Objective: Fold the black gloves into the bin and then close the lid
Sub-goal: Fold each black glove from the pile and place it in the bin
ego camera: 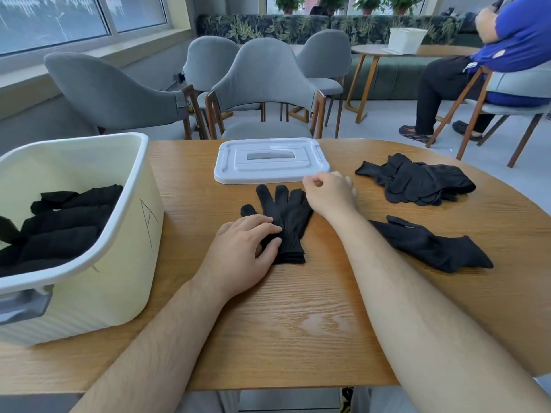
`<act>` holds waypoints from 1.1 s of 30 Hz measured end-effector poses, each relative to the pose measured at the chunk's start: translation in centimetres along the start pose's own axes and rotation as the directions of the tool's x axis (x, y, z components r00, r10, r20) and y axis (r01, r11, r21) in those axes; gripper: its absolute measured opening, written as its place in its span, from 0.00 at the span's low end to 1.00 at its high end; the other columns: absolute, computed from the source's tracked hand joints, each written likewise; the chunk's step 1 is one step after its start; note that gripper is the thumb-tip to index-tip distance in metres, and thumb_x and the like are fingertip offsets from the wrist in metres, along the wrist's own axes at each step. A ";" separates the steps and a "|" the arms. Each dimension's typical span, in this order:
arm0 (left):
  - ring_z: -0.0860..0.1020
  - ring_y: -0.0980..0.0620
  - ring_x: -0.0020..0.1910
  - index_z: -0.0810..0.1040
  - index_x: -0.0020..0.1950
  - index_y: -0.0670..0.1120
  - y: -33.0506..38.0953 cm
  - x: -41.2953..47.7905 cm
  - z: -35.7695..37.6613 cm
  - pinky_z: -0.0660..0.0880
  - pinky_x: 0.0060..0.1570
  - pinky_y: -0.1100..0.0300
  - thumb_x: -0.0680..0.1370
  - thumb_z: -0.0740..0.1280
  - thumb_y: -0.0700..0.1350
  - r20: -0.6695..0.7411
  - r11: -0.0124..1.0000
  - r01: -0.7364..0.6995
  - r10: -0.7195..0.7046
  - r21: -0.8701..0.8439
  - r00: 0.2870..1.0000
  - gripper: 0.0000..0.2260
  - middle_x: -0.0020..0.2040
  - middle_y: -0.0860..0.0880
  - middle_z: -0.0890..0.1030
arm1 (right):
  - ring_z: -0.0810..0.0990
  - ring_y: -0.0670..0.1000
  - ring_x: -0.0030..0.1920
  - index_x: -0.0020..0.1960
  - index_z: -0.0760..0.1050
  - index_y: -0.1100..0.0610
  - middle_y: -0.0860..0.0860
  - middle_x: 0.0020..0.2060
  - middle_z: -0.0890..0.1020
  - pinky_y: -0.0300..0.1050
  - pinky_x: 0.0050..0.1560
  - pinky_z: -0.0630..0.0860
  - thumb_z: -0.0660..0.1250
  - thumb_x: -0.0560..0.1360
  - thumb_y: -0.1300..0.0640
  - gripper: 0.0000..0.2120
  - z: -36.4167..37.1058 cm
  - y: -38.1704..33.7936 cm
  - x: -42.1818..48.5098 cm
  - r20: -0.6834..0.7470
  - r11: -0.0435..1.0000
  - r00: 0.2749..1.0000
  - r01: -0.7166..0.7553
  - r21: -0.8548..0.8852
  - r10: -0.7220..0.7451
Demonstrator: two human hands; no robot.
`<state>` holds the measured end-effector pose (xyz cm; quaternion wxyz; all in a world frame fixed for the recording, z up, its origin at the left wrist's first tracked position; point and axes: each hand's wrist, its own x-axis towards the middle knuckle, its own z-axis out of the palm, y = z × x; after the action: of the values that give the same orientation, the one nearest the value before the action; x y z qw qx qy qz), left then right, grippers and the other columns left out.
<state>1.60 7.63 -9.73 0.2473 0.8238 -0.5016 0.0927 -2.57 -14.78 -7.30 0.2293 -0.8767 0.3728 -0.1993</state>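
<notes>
On the wooden surface [298, 323] closest to us, we are pressing our left hand [238, 257] down on the cuff end of a black glove [283, 222]. Its fingers [264, 228] are lying fairly straight and released on the cloth, not gripping it. The glove is lying flat with its tips pointing away from us, a little to the right of the cream bin [131, 234]. The bin is standing open at our left and already holding folded gloves [59, 222].

Our right hand [329, 193] is sitting at the glove's far tips with its fingers curled, thumb meeting forefinger. We cannot tell whether it is pinching the knit or nothing at all.

We are judging this to be the fold itself. With the left hand anchoring the cuff, the right should be gathering all the tips together and bringing them back squarely over the cuff, edges matching, before anything is going toward the bin.

To the right another glove [432, 245] is waiting, and a heap of gloves [417, 183] is lying beyond it. The white lid [271, 160] is resting flat farthest off, apart from the bin.
</notes>
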 end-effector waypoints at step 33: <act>0.77 0.58 0.58 0.85 0.57 0.47 0.5 -0.2 -0.5 0.74 0.58 0.64 0.79 0.68 0.48 -0.005 0.988 -0.020 0.019 -0.155 1.000 0.11 0.56 0.56 0.81 | 0.53 0.43 0.81 0.79 0.66 0.49 0.42 0.80 0.62 0.47 0.81 0.49 0.51 0.87 0.50 0.22 1.9 -3.2 -2.3 0.499 0.844 0.716 0.532 0.064 -0.489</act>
<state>1.12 7.78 -9.24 0.3107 0.7969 -0.5150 0.0571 -1.20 -10.58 -7.50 0.2160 -0.9750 0.0527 -0.0065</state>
